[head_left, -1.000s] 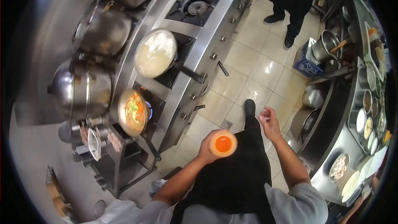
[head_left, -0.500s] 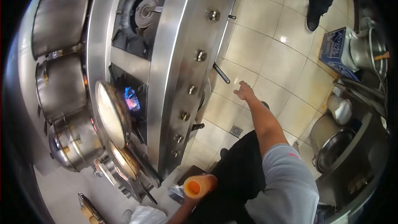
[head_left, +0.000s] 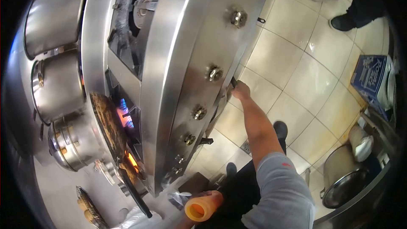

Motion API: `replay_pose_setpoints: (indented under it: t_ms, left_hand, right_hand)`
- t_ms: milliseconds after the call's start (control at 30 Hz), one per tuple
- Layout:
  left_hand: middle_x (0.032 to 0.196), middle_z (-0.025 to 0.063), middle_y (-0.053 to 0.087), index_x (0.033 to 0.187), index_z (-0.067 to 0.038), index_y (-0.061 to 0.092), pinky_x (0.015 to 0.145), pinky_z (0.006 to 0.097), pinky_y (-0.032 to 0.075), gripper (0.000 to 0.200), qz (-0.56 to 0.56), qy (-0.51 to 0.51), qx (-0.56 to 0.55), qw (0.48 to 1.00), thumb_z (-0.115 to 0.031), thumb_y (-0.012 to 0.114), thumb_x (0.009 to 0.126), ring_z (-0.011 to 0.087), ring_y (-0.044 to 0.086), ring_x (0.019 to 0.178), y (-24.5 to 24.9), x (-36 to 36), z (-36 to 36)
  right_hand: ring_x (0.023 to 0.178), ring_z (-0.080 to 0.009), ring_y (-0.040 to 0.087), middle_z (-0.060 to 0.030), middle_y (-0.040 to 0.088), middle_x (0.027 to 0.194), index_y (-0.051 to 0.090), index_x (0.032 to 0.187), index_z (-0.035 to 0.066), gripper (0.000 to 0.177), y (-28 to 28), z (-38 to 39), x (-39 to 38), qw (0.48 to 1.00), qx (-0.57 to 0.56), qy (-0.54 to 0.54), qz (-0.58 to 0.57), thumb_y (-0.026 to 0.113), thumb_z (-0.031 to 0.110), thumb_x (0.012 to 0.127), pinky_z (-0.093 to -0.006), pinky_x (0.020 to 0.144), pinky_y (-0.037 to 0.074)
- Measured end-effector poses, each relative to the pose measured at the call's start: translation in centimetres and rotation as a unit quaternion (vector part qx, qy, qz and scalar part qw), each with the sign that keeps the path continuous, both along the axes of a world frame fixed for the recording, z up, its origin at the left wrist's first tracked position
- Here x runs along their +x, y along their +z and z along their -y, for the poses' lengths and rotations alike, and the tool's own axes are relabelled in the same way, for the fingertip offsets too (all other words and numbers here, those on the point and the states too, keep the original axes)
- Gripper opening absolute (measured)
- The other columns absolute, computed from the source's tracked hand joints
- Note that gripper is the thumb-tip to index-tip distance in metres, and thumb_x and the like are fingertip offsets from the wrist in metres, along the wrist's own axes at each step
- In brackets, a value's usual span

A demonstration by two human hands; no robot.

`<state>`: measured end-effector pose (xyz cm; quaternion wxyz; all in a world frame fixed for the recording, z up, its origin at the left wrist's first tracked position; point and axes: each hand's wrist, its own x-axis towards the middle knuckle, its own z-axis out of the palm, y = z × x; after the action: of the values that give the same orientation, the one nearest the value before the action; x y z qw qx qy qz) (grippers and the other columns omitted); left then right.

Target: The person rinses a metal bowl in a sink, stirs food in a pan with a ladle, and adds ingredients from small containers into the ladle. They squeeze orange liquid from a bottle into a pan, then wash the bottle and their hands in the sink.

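Observation:
My right hand (head_left: 241, 90) is closed around a black lever handle (head_left: 234, 82) that sticks out below the stove's front panel. A row of metal knobs (head_left: 215, 74) runs along that panel. Low in view, my left hand (head_left: 215, 196), partly hidden, grips an orange container (head_left: 200, 208) with its round mouth facing up at me. On the stove (head_left: 169, 59), a blue gas flame (head_left: 125, 112) burns beside a tilted frying pan (head_left: 108, 127) with a charred side. Orange flame (head_left: 132, 161) shows near the pan's lower end.
Several large steel pots (head_left: 57, 19) line the stove's back. A black pan handle (head_left: 135, 195) juts out at lower left. Another person's shoes (head_left: 342, 22) stand on the tiled floor. A blue box (head_left: 369, 78) and a large steel pot (head_left: 345, 176) sit at right.
My right hand has gone from open beside the black lever to closed around it. The left hand still holds the orange container. My view has shifted, and the pan shows its charred side.

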<state>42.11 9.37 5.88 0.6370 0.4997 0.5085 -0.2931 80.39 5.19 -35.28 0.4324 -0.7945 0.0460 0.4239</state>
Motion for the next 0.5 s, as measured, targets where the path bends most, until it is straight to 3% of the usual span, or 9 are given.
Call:
replay_pose_setpoints:
  t_ms: [33, 133, 200, 300, 367, 433, 500]
  left_hand:
    - [0.118, 0.012, 0.06, 0.122, -0.002, 0.053, 0.096, 0.0368, 0.047, 0.061, 0.003, 0.002, -0.006, 1.0, -0.01, 0.081, 0.069, 0.0239, 0.058, 0.11, -0.2, -0.2, 0.0]
    - [0.118, 0.0124, 0.06, 0.122, -0.002, 0.054, 0.097, 0.0374, 0.046, 0.06, 0.012, 0.006, -0.03, 0.999, -0.011, 0.082, 0.069, 0.0244, 0.058, 0.111, -0.1, -1.6, 0.1]
    - [0.119, 0.0126, 0.06, 0.121, -0.002, 0.054, 0.097, 0.0378, 0.045, 0.06, 0.013, 0.003, -0.052, 0.999, -0.012, 0.082, 0.069, 0.0247, 0.058, 0.111, -0.1, -2.6, 0.1]
    - [0.119, 0.013, 0.06, 0.12, -0.002, 0.055, 0.098, 0.0384, 0.044, 0.06, -0.013, -0.02, -0.089, 0.996, -0.013, 0.082, 0.068, 0.0252, 0.057, 0.112, -0.2, -4.7, -1.1]
    - [0.12, 0.0132, 0.059, 0.12, -0.002, 0.055, 0.099, 0.0388, 0.044, 0.06, -0.007, -0.064, -0.097, 0.993, -0.013, 0.082, 0.068, 0.0255, 0.057, 0.113, 0.4, -6.2, -1.8]
    - [0.122, 0.0137, 0.059, 0.121, -0.002, 0.055, 0.099, 0.039, 0.043, 0.063, 0.14, -0.114, -0.053, 0.982, -0.012, 0.083, 0.066, 0.0255, 0.056, 0.115, 4.6, -3.3, 0.5]
    - [0.122, 0.0131, 0.058, 0.119, -0.003, 0.056, 0.099, 0.0386, 0.043, 0.063, 0.407, -0.157, 0.05, 0.898, -0.008, 0.084, 0.063, 0.0246, 0.055, 0.116, 8.8, 3.0, 4.2]
  right_hand:
    - [0.098, -0.0334, 0.063, -0.0177, 0.067, 0.099, 0.063, 0.096, 0.005, 0.032, 0.7, -0.4, 0.6, 0.999, -0.032, -0.027, 0.029, 0.064, 0.029, 0.075, -0.04, 0.085, 0.051]
    - [0.098, -0.0335, 0.063, -0.0175, 0.067, 0.099, 0.063, 0.099, 0.004, 0.033, 5.6, 2.8, 2.0, 0.993, -0.04, -0.031, 0.102, 0.064, 0.027, 0.075, -0.0412, 0.085, 0.051]
    - [0.095, -0.0335, 0.063, -0.0191, 0.066, 0.097, 0.063, 0.097, 0.004, 0.031, 6.3, 5.3, 2.2, 0.995, -0.059, -0.007, 0.08, 0.064, 0.027, 0.075, -0.0413, 0.085, 0.05]
    - [0.089, -0.0327, 0.064, -0.0189, 0.066, 0.093, 0.063, 0.092, 0.004, 0.027, 7.7, 11.8, -1.5, 0.991, -0.073, 0.001, 0.117, 0.065, 0.025, 0.075, -0.0413, 0.083, 0.05]
    - [0.084, -0.0316, 0.065, -0.0184, 0.067, 0.088, 0.064, 0.087, 0.004, 0.023, 10.9, 17.3, -8.2, 0.988, -0.107, 0.009, 0.112, 0.064, 0.023, 0.074, -0.041, 0.08, 0.05]
    - [0.069, -0.0271, 0.06, -0.0139, 0.061, 0.072, 0.059, 0.073, 0.006, 0.015, 16.9, 22.3, -12.3, 0.995, -0.054, -0.055, -0.06, 0.062, 0.02, 0.079, -0.0384, 0.066, 0.046]
    - [0.054, -0.0227, 0.055, -0.0094, 0.055, 0.057, 0.053, 0.059, 0.008, 0.026, 23.2, 25.6, -13.8, 0.971, 0.012, -0.127, -0.203, 0.061, 0.016, 0.083, -0.0359, 0.051, 0.042]
